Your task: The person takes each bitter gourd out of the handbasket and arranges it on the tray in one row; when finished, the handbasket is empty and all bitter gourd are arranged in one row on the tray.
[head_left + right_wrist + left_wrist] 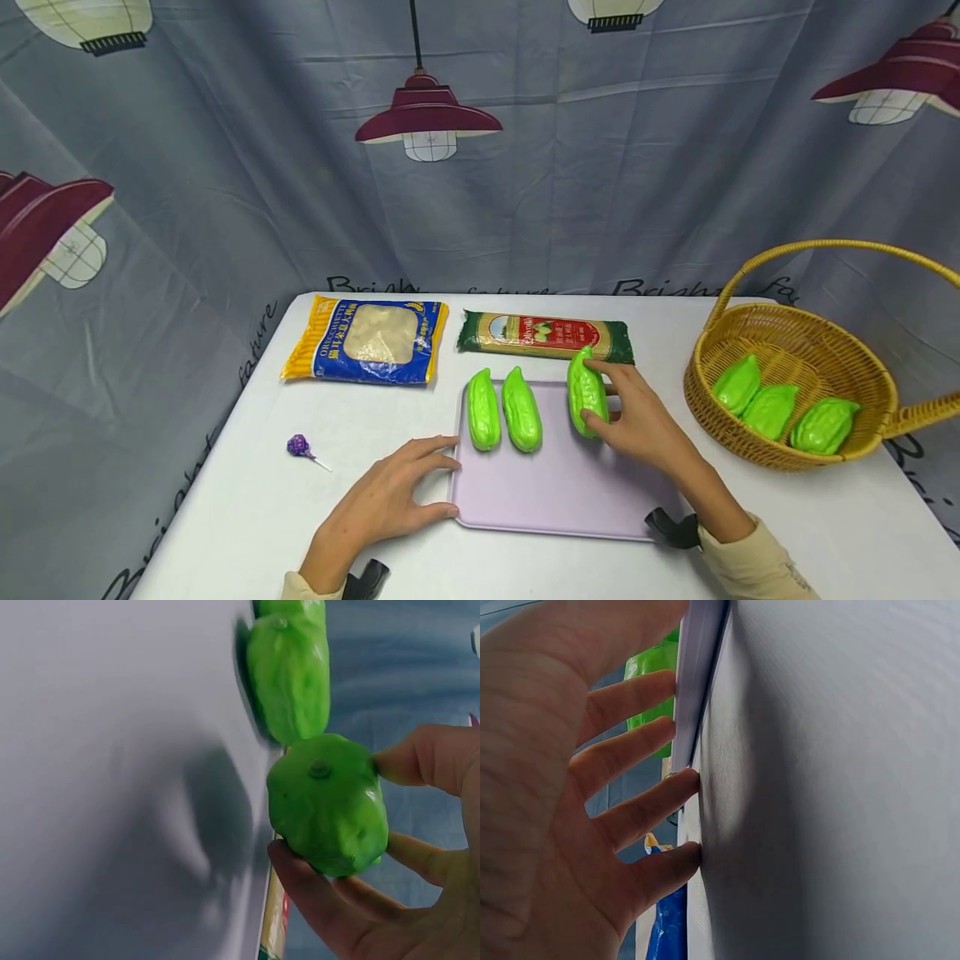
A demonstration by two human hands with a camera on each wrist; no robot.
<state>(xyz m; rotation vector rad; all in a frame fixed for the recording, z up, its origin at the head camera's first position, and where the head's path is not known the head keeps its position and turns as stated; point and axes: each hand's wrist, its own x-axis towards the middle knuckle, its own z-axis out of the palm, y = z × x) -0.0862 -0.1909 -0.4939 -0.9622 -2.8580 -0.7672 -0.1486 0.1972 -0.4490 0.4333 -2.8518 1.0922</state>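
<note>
Right hand [639, 417]: pinched gourd [585, 393] near far edge of tray [555, 500]
Left hand [386, 493]: was spread at tray's left edge
Risk: slack pinch could have dropped gourd

In the head view, I lose part of the basket's [702, 402] handle [825, 243] past the right edge. The right hand [633, 417] covers some of the green vegetable [587, 398] it holds, and the forearm [708, 492] hides much of the tray's [555, 500] right edge from me. Small print on the blue bag [330, 346] and green packet [471, 331] is too fine to read. In the left wrist view, the left hand [562, 832] runs off the left side; at the right wrist, the top edge crops another vegetable [296, 607].
</note>
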